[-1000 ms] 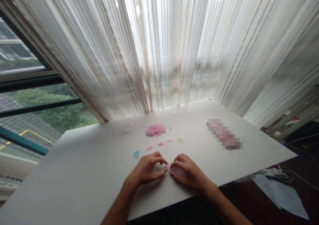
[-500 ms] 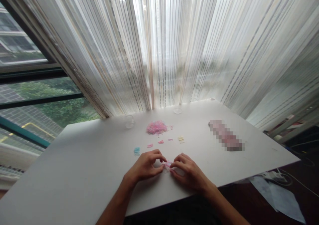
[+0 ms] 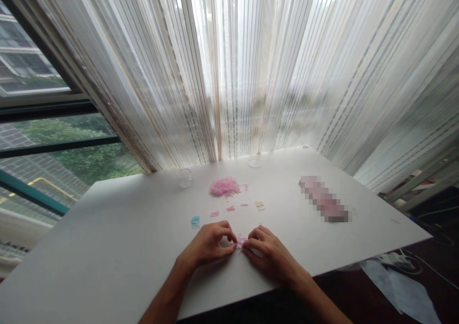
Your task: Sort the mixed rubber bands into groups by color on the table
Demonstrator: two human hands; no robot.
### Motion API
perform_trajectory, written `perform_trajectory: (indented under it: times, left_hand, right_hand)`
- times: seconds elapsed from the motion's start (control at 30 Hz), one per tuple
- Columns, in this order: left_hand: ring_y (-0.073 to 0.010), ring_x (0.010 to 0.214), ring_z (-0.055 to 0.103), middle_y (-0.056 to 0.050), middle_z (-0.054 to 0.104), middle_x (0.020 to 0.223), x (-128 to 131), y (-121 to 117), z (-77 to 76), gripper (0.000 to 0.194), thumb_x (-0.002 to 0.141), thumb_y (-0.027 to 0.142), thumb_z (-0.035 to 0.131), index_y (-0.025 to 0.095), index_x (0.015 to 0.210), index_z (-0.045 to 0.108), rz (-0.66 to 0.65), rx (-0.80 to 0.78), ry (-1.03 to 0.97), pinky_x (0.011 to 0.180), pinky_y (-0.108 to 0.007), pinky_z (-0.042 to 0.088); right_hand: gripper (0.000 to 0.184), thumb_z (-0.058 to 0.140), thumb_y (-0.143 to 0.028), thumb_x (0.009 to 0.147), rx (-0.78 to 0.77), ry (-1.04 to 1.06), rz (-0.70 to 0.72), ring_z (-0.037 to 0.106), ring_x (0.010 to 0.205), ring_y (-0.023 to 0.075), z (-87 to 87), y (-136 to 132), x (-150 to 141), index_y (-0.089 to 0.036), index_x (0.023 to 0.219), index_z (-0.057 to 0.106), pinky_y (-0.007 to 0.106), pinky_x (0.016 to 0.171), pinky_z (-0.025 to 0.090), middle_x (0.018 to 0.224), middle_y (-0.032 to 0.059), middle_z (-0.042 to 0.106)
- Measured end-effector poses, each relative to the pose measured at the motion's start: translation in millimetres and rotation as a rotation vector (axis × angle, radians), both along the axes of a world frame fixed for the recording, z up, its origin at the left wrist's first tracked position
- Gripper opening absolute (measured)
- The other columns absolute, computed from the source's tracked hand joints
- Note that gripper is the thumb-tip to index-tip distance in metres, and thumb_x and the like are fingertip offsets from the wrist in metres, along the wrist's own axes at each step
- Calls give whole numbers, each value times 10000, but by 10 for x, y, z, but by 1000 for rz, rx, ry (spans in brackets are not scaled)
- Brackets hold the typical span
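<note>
Near the front of the white table (image 3: 143, 247), a small bunch of thin pink strips (image 3: 241, 240) lies between my fingertips. My left hand (image 3: 210, 242) pinches its left side, thumb against forefinger. From the right, my right hand (image 3: 268, 251) has its fingers bent together on the same strips, its fingertips partly hidden. Beyond the hands sits a loose heap of pink and pastel strips (image 3: 224, 188). Small sorted groups lie in a curved row between: blue strips (image 3: 195, 221), pink strips (image 3: 214, 214), deeper pink strips (image 3: 230, 209), pale pink strips (image 3: 244, 205) and yellow strips (image 3: 259, 203).
A clear round container (image 3: 185, 178) stands at the back left, and a clear round lid (image 3: 255, 163) lies by the curtain (image 3: 236, 75). On the right is a pinkish, pixelated long object (image 3: 323, 199). Papers (image 3: 405, 286) and cables are below the table's right edge.
My fingertips have drawn a little closer together, and the left thumb and forefinger now meet. The pink strips between them have shifted. The whole view has tilted slightly.
</note>
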State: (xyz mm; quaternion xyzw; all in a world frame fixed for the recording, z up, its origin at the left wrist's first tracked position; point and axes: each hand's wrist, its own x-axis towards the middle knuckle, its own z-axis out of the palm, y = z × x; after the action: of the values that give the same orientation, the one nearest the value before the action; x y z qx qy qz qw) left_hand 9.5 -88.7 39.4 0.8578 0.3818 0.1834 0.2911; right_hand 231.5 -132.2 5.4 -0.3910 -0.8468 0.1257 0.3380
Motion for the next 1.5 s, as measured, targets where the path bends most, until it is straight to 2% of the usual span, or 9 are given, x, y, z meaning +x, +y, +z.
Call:
perform_trajectory:
  times: [0.2,0.33,0.43,0.67,0.93,1.1,1.3,1.5]
  left_hand:
    - [-107,673,542,-1,658,829,13,-6,5,86,777,188,689,219,825,753,-3,-3,-37,604,-206,394]
    - [-105,654,529,-11,683,845,25,-6,37,103,786,191,683,217,846,762,-8,-14,-70,587,-203,397]
    - [-92,600,493,-4,692,790,34,3,26,105,789,184,679,208,842,766,-20,-34,-78,567,-202,385]
    - [-83,553,434,-4,699,731,11,37,-57,112,800,200,670,185,847,771,-26,-92,-111,534,-201,353]
    - [-93,596,468,-16,736,787,-3,50,-39,143,826,263,660,184,883,766,-10,-108,-164,572,-207,391]
    - [-92,611,483,-17,750,835,-18,57,-51,155,803,216,645,186,908,756,-3,-128,-206,574,-205,408]
    - [-78,577,464,-13,729,804,-83,98,-22,154,792,196,648,180,905,751,85,-61,-214,535,-187,396]
    - [-85,600,517,-35,744,886,-170,162,0,188,874,308,630,179,952,742,194,13,-263,559,-189,446]
  right_hand:
    - [121,604,-147,914,-21,86,1,589,844,199,-12,6,26,-215,972,686,332,741,529,876,54,650]
    - [135,657,-204,889,-50,94,8,595,863,206,20,1,36,-216,1022,679,345,762,538,907,60,654]
    - [134,693,-230,869,-60,83,20,596,865,211,15,8,39,-216,1001,683,345,758,537,906,59,656]
    - [77,642,-174,893,-74,123,0,596,855,200,-12,45,38,-214,936,692,333,751,529,874,50,659]
    - [70,651,-169,880,-71,149,-12,610,839,190,8,41,53,-213,915,691,319,741,534,860,47,652]
    - [86,652,-151,871,-94,170,-39,614,836,193,28,31,56,-222,902,689,325,740,539,862,42,650]
    - [63,641,-175,879,-95,215,-82,625,834,194,18,50,74,-220,878,685,320,741,545,853,41,649]
    - [52,642,-180,884,-100,213,-84,628,834,198,-2,68,70,-215,866,675,327,743,538,854,41,652]
